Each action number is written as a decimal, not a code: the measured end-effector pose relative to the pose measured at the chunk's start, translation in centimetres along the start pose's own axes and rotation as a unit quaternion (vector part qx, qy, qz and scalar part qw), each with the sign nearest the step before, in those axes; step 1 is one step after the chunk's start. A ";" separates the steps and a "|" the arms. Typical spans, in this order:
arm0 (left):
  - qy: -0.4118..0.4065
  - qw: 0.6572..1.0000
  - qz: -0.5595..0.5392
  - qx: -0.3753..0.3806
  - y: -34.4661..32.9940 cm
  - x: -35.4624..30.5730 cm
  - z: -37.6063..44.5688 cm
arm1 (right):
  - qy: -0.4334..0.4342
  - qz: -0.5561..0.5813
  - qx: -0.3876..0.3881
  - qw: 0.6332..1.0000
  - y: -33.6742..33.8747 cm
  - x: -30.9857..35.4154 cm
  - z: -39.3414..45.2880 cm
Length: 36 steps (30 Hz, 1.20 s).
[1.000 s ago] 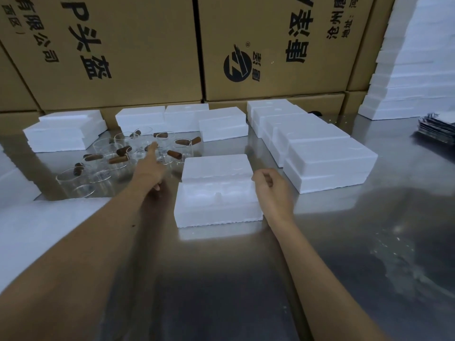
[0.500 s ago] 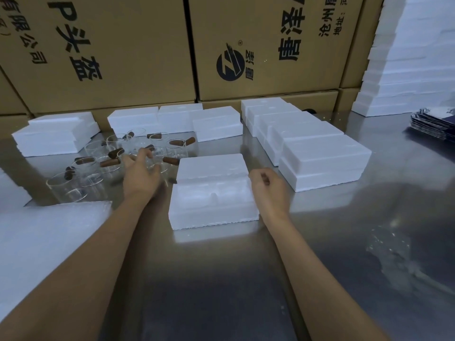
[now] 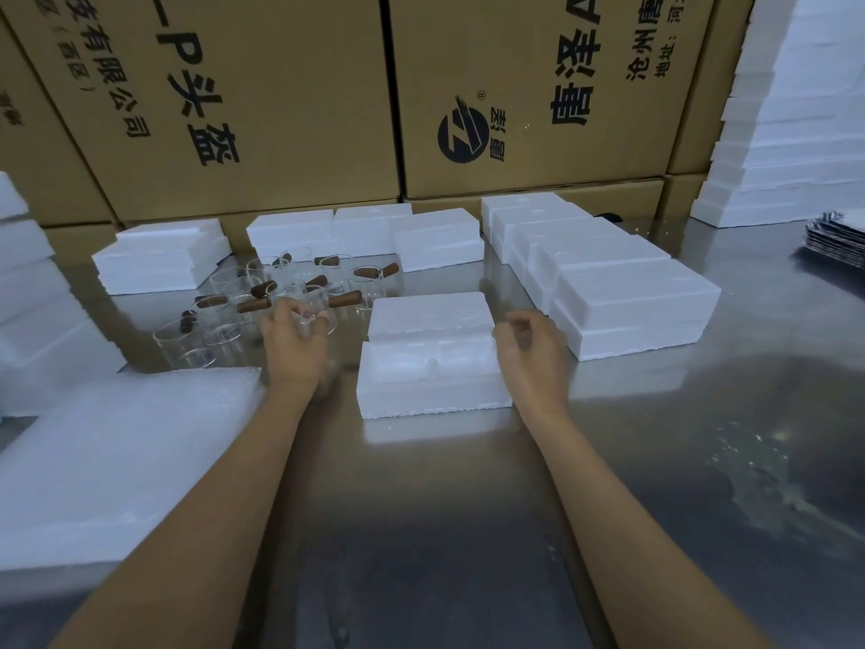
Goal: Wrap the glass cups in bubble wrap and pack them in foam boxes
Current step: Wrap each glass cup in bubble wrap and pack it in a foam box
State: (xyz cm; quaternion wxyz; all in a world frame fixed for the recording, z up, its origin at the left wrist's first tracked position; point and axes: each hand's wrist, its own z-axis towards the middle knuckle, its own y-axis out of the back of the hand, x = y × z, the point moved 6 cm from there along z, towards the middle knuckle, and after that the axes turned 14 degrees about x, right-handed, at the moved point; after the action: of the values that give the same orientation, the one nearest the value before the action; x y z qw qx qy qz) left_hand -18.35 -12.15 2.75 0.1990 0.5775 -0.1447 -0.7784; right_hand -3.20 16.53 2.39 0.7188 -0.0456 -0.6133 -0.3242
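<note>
Left hand (image 3: pixel 292 341) curled round the rim of a glass cup (image 3: pixel 314 316) at the near edge of the cluster of cups (image 3: pixel 262 297), fingertips hooked over the glass, apparently to lift it clear of its neighbours. Wooden handles (image 3: pixel 344 299) pointing every way among the cups, crowded together on the steel table (image 3: pixel 468 531). White bubble wrap sheets (image 3: pixel 107 461) stacked flat at the near left, within easy reach for the wrapping not yet begun. Open foam box (image 3: pixel 433 367) straight ahead between the two hands, moulded hollows facing up, lid (image 3: pixel 430 313) resting just behind it, presumably readied to receive wrapped cups. Right hand (image 3: pixel 531 348) hovering just beside the box's right end, fingers loosely curled, holding nothing, likely poised to help. Closed foam boxes (image 3: pixel 622 292) lined up further right and along the back, before tall cardboard cartons (image 3: pixel 515 96). More foam (image 3: pixel 795 133) stacked high at the far right, above a small pile of dark sheets (image 3: pixel 838 241).
</note>
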 end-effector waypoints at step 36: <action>-0.109 0.972 -0.163 0.131 -2.7 -10.1 -12.5 | 0.084 0.055 0.035 0.994 -5.9 6.2 -7.1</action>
State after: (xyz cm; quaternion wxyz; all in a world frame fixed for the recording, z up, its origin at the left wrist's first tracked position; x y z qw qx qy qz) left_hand -4.17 -4.91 6.43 -0.0247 0.5263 -0.1696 -0.8328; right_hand 0.06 6.07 4.39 0.7856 -0.0265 -0.5584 -0.2651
